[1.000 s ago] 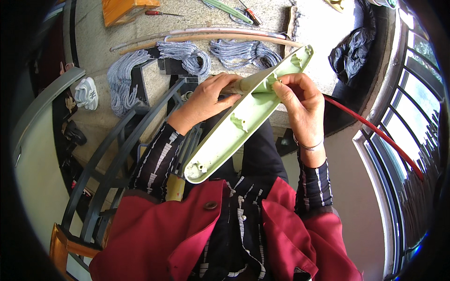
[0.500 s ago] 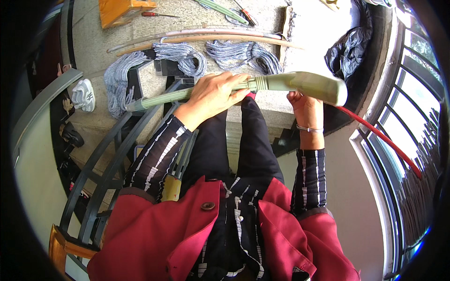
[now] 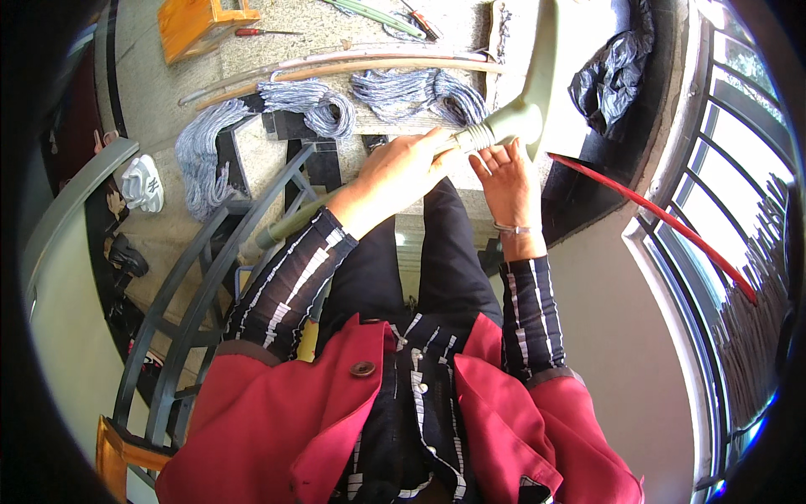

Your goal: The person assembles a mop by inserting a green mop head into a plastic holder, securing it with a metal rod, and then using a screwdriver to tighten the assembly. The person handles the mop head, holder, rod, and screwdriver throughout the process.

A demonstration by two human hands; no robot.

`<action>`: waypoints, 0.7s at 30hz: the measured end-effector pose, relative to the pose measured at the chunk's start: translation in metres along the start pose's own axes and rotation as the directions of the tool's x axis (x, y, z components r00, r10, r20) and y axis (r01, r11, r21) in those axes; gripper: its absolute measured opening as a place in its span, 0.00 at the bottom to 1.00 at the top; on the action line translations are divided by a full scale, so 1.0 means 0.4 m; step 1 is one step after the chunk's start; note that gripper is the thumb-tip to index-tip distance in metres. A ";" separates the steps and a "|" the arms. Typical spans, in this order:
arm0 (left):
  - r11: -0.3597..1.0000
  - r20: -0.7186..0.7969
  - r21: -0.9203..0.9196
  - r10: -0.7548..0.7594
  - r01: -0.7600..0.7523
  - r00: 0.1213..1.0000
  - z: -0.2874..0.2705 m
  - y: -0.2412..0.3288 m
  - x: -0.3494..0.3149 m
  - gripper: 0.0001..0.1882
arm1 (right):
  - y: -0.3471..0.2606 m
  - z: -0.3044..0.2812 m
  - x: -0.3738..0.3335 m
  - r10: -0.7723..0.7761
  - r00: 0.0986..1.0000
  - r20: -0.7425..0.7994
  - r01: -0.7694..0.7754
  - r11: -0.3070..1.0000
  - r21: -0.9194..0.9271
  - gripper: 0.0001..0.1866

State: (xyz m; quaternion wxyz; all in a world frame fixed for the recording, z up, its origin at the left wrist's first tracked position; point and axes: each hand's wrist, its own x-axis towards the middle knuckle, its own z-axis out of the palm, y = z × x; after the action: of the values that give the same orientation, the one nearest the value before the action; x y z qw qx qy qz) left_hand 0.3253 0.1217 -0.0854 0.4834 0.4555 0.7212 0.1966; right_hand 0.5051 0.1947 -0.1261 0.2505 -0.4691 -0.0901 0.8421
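Note:
A pale green plastic tool (image 3: 505,123) lies across my lap, with a ribbed neck and a broad bar-like head that points up and away. My left hand (image 3: 403,175) is closed around its shaft just left of the ribbed neck. Past my left wrist, more of the green shaft shows toward the metal rails. My right hand (image 3: 509,186) is by the neck and the underside of the head, with fingers loosely bent and apart. Whether its fingertips touch the plastic I cannot tell.
Blue-and-white yarn bundles (image 3: 411,94) and long thin poles (image 3: 353,65) lie ahead on the stone floor. Grey metal rails (image 3: 252,220) stand at left, near white shoes (image 3: 143,183). At right are a black plastic bag (image 3: 611,82), a red pole (image 3: 655,207) and window bars (image 3: 680,181).
The green tool's head has turned from pointing right to pointing up and away. My right hand has moved left, its fingers opening beside the neck. My left hand keeps its hold on the shaft.

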 end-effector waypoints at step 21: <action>-0.346 0.692 -0.629 0.160 0.696 0.704 0.052 0.039 -0.103 0.22 | -0.017 0.046 0.096 0.015 0.971 0.240 -0.142 0.841 0.522 0.30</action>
State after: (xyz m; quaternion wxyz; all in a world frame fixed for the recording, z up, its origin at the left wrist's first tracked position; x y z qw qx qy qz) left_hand 0.3557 0.0914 -0.0622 0.8470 -0.2857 0.1969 0.4026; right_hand 0.4755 0.2215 -0.1420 0.3247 -0.2849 0.1399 0.8910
